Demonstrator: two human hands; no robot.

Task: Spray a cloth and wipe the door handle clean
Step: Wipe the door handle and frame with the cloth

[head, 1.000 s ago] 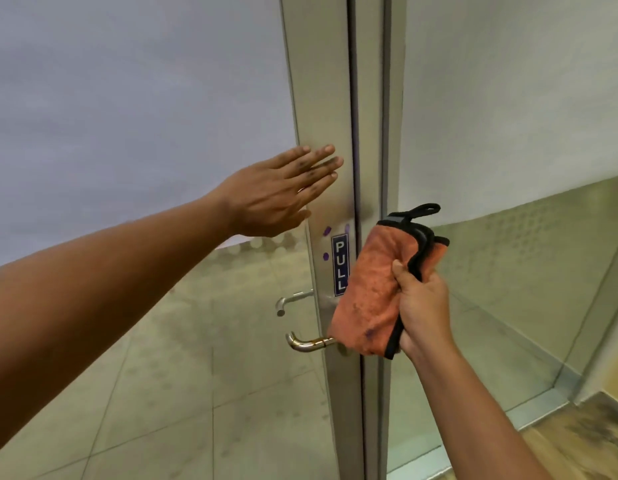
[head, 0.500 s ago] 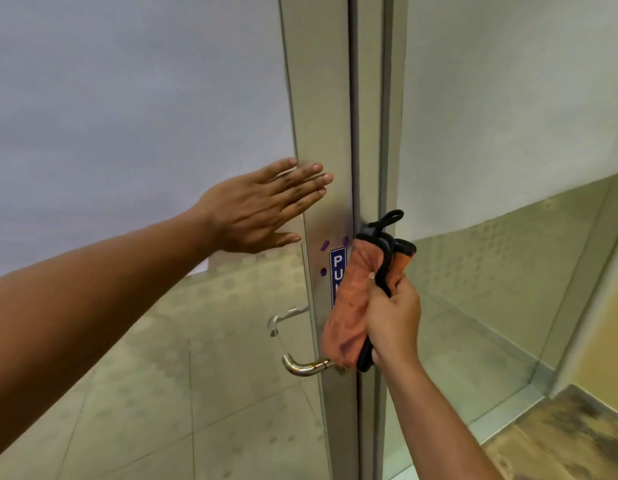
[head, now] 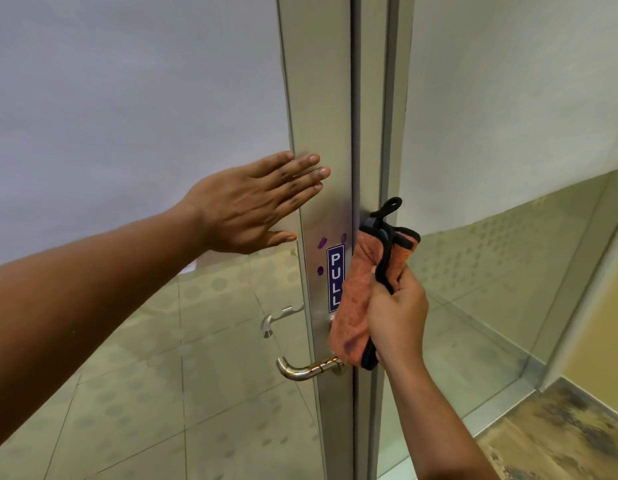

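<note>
Cloth [head: 361, 299] ready above the door handle [head: 305, 370].
Right hand [head: 397, 318] grips it; left hand [head: 247, 206], flat open (at 10 o'clock), steadies the door [head: 321, 98].

Glossy metal handle [head: 302, 370] (fuzzy cloth [head: 352, 306])

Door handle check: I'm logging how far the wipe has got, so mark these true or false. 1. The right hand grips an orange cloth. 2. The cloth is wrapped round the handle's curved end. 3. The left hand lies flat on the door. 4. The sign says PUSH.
1. True: the right hand grips the orange cloth.
2. False: the cloth hangs against the door frame above the door handle, whose curved end is bare.
3. True: the left hand rests open on the door.
4. False: the blue sign reads PULL.
</note>
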